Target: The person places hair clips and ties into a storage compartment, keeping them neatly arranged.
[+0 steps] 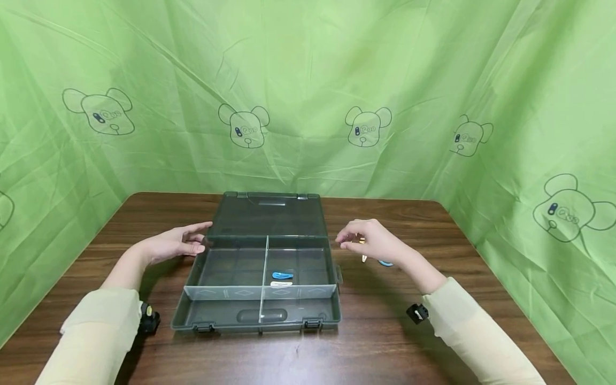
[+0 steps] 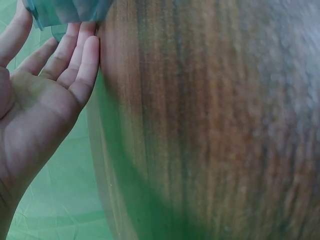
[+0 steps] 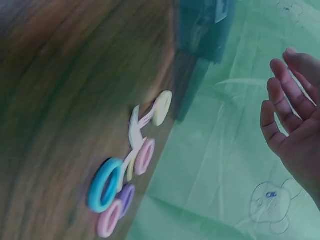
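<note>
One cream left sleeve starts us off, and beyond it, at 10 o'clock from the box, the left grip, fingers stretched out, thumb apart, right at the box's edge; whether it presses there, I cannot tell! Centre stage, the grey see-through box on the bench, lid folded back towards 12, four compartments in the base. Look in the far-right one: a blue clip, and a white clip on its 6 o'clock side, both close to the front divider! Across to between 2 and 3 o'clock, the right grip hangs above the bench, fingers loosely bent and, from the right wrist view, parted. Partly behind it from the head view, at 3 o'clock from the box, what a colourful cluster: a blue ring, pink rings, a purple ring, a pale yellow ring, pale clips lying among them.
</note>
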Action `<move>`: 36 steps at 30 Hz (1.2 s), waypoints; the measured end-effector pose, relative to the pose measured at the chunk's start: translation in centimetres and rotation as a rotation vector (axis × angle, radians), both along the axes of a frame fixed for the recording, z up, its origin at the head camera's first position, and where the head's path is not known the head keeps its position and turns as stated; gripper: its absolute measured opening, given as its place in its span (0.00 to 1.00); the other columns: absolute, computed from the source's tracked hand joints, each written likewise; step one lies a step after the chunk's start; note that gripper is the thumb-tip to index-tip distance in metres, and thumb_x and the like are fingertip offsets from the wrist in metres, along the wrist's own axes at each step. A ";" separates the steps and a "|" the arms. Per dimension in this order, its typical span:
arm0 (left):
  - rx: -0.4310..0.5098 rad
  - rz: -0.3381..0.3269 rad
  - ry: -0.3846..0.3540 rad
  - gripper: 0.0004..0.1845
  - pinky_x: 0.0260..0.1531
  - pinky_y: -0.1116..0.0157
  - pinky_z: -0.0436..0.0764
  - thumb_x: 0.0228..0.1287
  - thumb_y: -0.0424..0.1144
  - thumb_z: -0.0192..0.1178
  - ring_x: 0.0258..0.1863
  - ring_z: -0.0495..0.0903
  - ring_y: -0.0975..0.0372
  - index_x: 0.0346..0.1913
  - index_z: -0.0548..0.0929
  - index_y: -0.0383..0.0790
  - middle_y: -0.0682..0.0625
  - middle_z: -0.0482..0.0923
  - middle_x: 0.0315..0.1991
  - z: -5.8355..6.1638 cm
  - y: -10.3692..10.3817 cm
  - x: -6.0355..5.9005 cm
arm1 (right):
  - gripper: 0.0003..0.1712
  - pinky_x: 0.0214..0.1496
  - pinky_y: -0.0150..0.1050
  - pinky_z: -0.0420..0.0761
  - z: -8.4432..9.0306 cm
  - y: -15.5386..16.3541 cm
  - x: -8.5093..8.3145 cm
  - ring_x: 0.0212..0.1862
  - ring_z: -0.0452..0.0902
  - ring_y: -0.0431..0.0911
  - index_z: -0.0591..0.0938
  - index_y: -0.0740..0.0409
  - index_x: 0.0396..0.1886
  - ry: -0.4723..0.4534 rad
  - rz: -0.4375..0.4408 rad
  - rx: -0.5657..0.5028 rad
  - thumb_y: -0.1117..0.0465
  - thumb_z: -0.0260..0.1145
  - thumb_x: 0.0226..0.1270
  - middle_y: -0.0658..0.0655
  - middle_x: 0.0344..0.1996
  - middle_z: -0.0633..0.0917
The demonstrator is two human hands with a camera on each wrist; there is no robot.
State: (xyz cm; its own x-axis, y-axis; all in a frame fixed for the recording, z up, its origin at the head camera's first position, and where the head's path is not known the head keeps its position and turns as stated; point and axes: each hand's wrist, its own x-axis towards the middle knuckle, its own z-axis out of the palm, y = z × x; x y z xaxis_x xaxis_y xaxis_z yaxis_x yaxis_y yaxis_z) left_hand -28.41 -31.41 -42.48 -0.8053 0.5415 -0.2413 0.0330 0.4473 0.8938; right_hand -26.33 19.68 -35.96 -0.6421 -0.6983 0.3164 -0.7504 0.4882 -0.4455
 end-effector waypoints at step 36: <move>0.016 0.002 -0.020 0.45 0.58 0.62 0.67 0.65 0.41 0.59 0.70 0.48 0.42 0.76 0.42 0.43 0.27 0.47 0.70 0.2 0.2 0.1 | 0.11 0.41 0.44 0.76 -6.8 6.3 -2.6 0.38 0.79 0.48 0.85 0.55 0.30 0.174 -0.062 0.102 0.71 0.74 0.46 0.51 0.31 0.84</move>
